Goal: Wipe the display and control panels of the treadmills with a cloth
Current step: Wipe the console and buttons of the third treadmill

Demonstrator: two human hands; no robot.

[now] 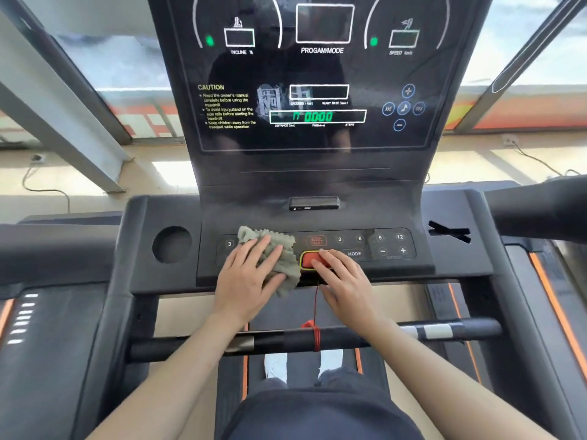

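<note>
— Grey-green ribbed cloth (289, 265), item one. Position?
— Spread over the left part of the dark button-studded control panel (374, 246) of the black treadmill, between the "3" key and the red STOP/START label. Lower corner hanging past the panel's front edge.
— Left hand (247, 277)?
— Laid flat on top of the ribbed cloth, fingers straight and slightly fanned, pressing down. Thumb lying along the lower fold.
— Right hand (344, 277)?
— Just beside the cloth, apart from the left hand. Fingers straight and close together, tips resting on the red oblong safety key with a yellow-green rim (308, 260). Holding nothing.
— Attached to that key?
— Thin red cord (316, 296), running down to the black padded handlebar (343, 338) and wound round it.
— Upper section?
— Glossy black display panel (317, 74), upright above the controls, touched by neither hand. Green "0000" lit. White PROGAM/MODE, INCLINE and SPEED legends, yellow CAUTION text at left.
— Remaining entries?
— Round cup recess (172, 244), left of the control panel. Small black oblong device (313, 203), on the ledge below the display. Pair of white shoes (275, 365), on the belt beneath the handlebar.
</note>
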